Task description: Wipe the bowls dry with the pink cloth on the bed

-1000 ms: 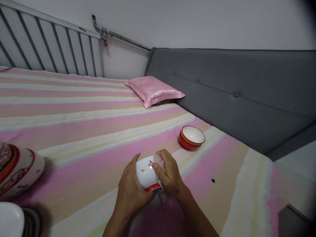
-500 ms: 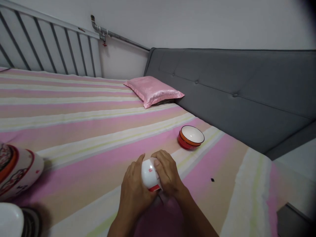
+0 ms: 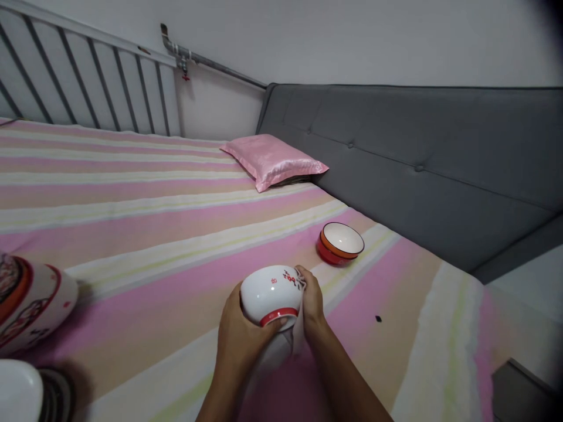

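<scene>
A white bowl (image 3: 270, 291) with small red marks and a red foot ring is held over the striped bed, its outer side facing me. My left hand (image 3: 240, 340) cups it from below and behind, fingers wrapped round it. My right hand (image 3: 311, 302) is closed on its right edge, pressing a pale cloth (image 3: 297, 335) against it; the cloth hangs down between my wrists. A red bowl (image 3: 341, 243) with a white inside stands upright on the sheet beyond my hands, apart from them.
A pink satin pillow (image 3: 273, 161) lies near the grey padded headboard (image 3: 417, 158). At the left edge lie a patterned ceramic vessel (image 3: 30, 308) and a white object (image 3: 17, 392). A metal rail (image 3: 88, 88) runs along the bed's far side.
The bowl has been turned and lifted a little, showing more of its outer side and foot ring. My right hand has shifted from its top to its right edge with the cloth.
</scene>
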{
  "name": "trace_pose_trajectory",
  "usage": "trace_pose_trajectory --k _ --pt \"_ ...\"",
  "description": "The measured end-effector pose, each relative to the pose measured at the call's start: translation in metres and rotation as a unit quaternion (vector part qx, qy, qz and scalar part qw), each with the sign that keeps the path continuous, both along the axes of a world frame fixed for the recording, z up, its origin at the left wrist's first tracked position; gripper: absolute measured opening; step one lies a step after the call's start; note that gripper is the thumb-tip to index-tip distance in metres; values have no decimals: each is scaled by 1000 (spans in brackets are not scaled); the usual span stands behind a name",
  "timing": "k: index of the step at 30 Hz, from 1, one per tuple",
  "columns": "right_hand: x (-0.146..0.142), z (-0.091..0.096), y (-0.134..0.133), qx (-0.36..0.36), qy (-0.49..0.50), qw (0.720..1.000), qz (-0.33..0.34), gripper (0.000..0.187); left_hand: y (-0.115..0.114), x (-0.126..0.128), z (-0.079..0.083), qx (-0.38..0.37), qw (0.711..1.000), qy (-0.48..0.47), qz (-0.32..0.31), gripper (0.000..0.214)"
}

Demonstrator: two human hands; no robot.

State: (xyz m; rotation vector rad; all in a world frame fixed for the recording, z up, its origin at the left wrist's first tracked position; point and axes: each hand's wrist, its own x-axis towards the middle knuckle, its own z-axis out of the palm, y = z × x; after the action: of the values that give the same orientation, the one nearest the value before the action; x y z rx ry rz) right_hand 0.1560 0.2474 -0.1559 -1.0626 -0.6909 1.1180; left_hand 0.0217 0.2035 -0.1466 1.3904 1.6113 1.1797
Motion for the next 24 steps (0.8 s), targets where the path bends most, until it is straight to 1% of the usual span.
trace_pose_trajectory --k 2,4,7,9,12,14,18,20,22,24 --pt "-2 -2 0 -29 42 999 -10 31 0 -2 7 -20 1000 -17 -10 80" --pt "-3 -1 -2 -15 27 999 -20 32 -1 -5 12 -15 999 -33 -24 76" --pt "-1 4 -8 43 -66 997 -13 34 0 -8 13 17 998 -34 -47 77" --pt "2 10 -13 74 -142 987 6 36 1 -10 9 48 997 -22 -52 80" --pt "5 23 -20 108 -253 961 31 39 2 -13 3 103 992 14 -65 84" --pt "5 31 -25 115 -314 941 46 39 3 -15 0 135 987 38 -80 83" --pt "-1 44 -37 95 -428 896 66 39 5 -21 -3 165 979 39 -113 79" --pt "-3 48 -40 85 -460 881 76 39 6 -23 -4 163 977 22 -132 81" --pt "-2 51 -41 76 -452 883 98 39 7 -22 -6 153 978 -4 -140 85" --pt "3 51 -38 71 -398 906 122 37 7 -19 -8 127 983 -55 -124 87"
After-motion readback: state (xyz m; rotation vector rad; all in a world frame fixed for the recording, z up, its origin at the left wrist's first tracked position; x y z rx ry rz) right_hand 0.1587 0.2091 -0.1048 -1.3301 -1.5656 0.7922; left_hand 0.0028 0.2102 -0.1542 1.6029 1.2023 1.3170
